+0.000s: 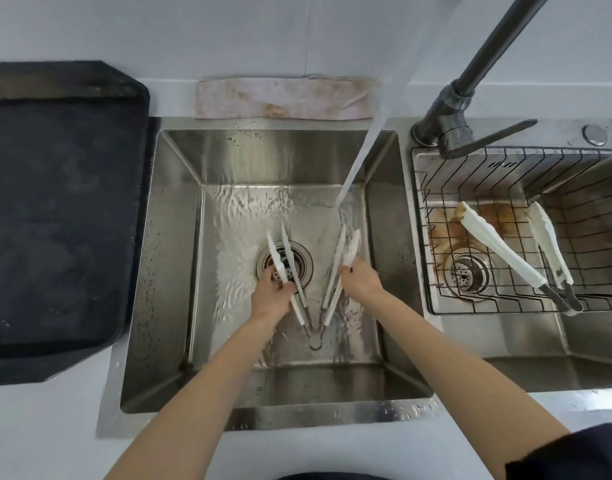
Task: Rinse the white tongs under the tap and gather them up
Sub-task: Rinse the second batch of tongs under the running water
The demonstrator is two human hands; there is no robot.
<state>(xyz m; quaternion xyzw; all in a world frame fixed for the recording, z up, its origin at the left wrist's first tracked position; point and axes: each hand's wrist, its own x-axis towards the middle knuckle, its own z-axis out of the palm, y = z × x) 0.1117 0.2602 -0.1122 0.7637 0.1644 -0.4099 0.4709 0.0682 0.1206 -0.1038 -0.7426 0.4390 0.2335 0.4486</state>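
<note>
Tongs [284,268] in our left hand [271,296], another pair [342,268] gripped in our right hand [361,280], mid-rinse at centre; two more [498,251] wait in the right basket [424,244].

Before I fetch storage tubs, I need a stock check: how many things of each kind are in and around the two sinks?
White tongs: 4
Wire basket: 1
Black tray: 1
Stained cloth: 1
Total: 7
</note>
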